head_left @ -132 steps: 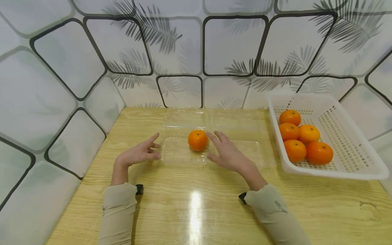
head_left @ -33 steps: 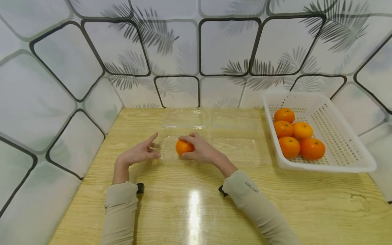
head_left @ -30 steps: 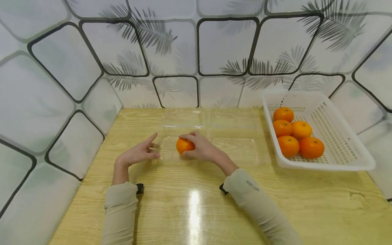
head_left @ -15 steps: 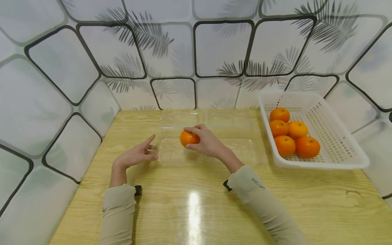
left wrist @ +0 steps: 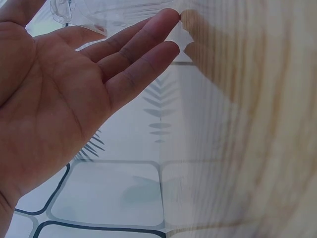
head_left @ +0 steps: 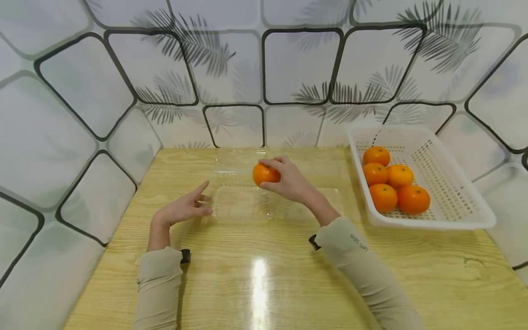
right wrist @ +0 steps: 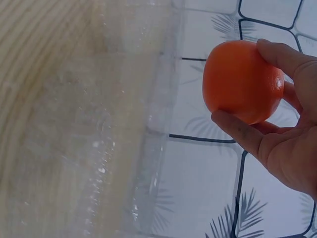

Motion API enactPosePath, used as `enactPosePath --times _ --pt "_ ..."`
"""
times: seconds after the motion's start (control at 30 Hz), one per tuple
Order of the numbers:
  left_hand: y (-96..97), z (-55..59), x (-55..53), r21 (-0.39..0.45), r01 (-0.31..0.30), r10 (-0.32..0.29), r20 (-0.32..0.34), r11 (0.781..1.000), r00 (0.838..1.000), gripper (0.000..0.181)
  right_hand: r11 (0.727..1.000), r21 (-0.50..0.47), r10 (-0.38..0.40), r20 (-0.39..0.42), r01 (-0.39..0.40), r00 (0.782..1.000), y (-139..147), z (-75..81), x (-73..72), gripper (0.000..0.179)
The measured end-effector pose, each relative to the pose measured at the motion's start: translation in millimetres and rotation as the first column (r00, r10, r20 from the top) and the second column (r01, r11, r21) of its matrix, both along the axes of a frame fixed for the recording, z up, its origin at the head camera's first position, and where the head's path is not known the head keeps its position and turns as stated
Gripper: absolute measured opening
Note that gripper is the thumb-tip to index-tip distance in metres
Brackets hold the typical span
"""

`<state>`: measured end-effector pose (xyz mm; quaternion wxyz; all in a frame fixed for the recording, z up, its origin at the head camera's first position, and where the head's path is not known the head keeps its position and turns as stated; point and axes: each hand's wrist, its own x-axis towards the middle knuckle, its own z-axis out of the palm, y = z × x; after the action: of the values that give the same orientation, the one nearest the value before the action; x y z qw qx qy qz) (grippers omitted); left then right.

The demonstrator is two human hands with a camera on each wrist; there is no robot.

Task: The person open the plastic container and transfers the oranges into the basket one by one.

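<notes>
My right hand (head_left: pixel 288 181) grips a mandarin orange (head_left: pixel 264 175) between thumb and fingers, raised above a clear plastic clamshell box (head_left: pixel 235 208). In the right wrist view the mandarin (right wrist: pixel 240 82) hangs apart from the see-through plastic (right wrist: pixel 94 148). The box lies unfolded on the table, its far half (head_left: pixel 309 160) toward the wall. By the left edge of the box rests my left hand (head_left: pixel 183 208), fingers loosely extended, holding nothing. The left wrist view shows that hand's palm (left wrist: pixel 49 104), with a bit of clear plastic (left wrist: pixel 124 15) beyond the fingers.
To the right stands a white perforated plastic basket (head_left: pixel 449 192) with several mandarins (head_left: pixel 399 176) grouped on its left side. The wooden table (head_left: pixel 222 275) meets patterned walls (head_left: pixel 303 66) at the back and left.
Earlier the mandarin sat in the box with my right hand beside it. My right hand then took hold of it, shifted it left, and has since lifted it up and right. My left hand stays put.
</notes>
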<state>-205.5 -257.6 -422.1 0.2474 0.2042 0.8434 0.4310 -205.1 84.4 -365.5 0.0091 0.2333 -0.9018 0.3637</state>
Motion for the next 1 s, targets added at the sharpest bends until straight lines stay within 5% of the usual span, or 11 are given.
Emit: enactPosePath --times 1.0 --pt "0.0 0.1 0.0 -0.003 0.008 -0.008 0.005 1.0 1.0 0.094 0.975 0.071 -0.209 -0.064 0.213 0.976 97 76.2 -3.0 0.066"
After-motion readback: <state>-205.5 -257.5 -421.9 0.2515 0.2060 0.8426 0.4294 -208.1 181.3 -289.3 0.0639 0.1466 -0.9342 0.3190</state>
